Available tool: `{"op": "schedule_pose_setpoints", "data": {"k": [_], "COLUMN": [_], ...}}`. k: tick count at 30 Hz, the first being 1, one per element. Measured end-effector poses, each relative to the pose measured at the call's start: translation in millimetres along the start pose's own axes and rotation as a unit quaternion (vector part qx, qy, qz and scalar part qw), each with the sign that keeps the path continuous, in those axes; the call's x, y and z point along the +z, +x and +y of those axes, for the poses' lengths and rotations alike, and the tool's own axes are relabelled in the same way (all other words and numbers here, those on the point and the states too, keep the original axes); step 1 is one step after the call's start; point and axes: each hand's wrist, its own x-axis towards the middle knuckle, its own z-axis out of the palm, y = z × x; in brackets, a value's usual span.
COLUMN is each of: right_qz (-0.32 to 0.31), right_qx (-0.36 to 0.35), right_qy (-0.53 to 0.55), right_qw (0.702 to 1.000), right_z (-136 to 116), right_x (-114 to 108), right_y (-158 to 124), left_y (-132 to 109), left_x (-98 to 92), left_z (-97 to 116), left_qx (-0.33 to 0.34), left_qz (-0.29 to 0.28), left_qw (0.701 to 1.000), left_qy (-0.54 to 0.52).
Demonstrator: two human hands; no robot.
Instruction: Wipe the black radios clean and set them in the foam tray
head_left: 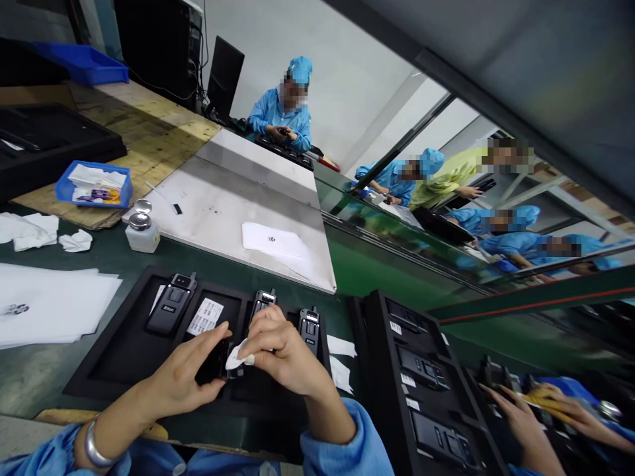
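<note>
My left hand [181, 377] grips a dark handheld device [217, 365] by its edges, thumb below and fingers above. Pinched in my right hand [285, 350] is a white wipe [236, 356], pressed against the device's end. Much of the device is hidden by my fingers. Beneath both hands lies a black foam tray [102, 357]. In its slots sit a black handset [171, 307] with a stubby antenna, a second handset [262, 301] partly behind my right hand, and a third handset [309, 327] on the right. A white label sheet [206, 316] rests in the tray.
Left are white sheets [54, 304], crumpled wipes [30, 228], a pump bottle [143, 235] and a blue bin [94, 198]. Right stands another foam tray [421, 377] with handsets; beyond it are a co-worker's hands [516, 416]. A pale board [238, 192] lies ahead; several people work farther off.
</note>
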Motion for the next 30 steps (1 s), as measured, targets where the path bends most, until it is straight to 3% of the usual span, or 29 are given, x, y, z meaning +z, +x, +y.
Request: {"op": "schedule_pose_setpoints", "data": {"k": [4, 6, 9, 12, 17, 21, 25, 28, 30], "right_qz": [0.083, 0.132, 0.11, 0.058, 0.12, 0.233, 0.388, 0.432, 0.449], "right_qx": [0.087, 0.073, 0.004, -0.001, 0.082, 0.129, 0.164, 0.18, 0.178], "right_qy": [-0.122, -0.1, -0.023, 0.014, -0.075, -0.007, 0.062, 0.087, 0.089], "right_qw": [0.985, 0.983, 0.994, 0.998, 0.987, 0.964, 0.905, 0.879, 0.871], "right_z": [7, 2, -13, -21, 12, 47, 64, 66, 65], "right_x": [-11, -7, 7, 17, 12, 10, 26, 46, 58], "right_y": [-8, -9, -2, 12, 17, -21, -79, -114, -132], "left_y": [-2, -3, -3, -1, -7, -8, 29, 75, 102], "left_x": [-3.3, -3.9, -2.7, -0.7, -0.1, -0.1, 3.8, 11.2, 18.0], "left_z": [0, -1, -1, -2, -6, -6, 0, 3, 4], "left_qx": [-0.017, -0.011, -0.003, -0.009, -0.011, -0.064, -0.179, -0.306, -0.334], "left_qz": [-0.004, -0.005, 0.004, 0.014, 0.003, 0.017, 0.013, -0.075, -0.139], "left_qw": [1.0, 1.0, 1.0, 1.0, 1.0, 0.998, 0.98, 0.921, 0.884], "left_qy": [-0.007, -0.003, 0.012, 0.019, 0.015, 0.023, 0.088, 0.228, 0.295]}}
